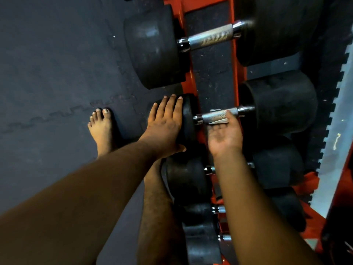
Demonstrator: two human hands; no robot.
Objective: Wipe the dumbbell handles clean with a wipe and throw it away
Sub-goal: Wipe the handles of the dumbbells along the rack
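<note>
A black dumbbell lies across the red rack, its knurled steel handle [219, 115] in the middle of the view. My left hand [164, 123] rests flat with straight fingers on the dumbbell's left weight head [188, 119]. My right hand [224, 134] is palm up under the handle, its fingers curled round the bar. A pale wipe [219, 121] shows between those fingers and the bar. A larger dumbbell with a bare steel handle [210, 37] lies further up the rack.
The red rack [193, 77] runs top to bottom, with several smaller dumbbells [189, 180] below my hands. Dark interlocking floor mats [57, 73] lie to the left, where my bare foot [103, 129] stands. A pale floor strip [332, 150] borders the right side.
</note>
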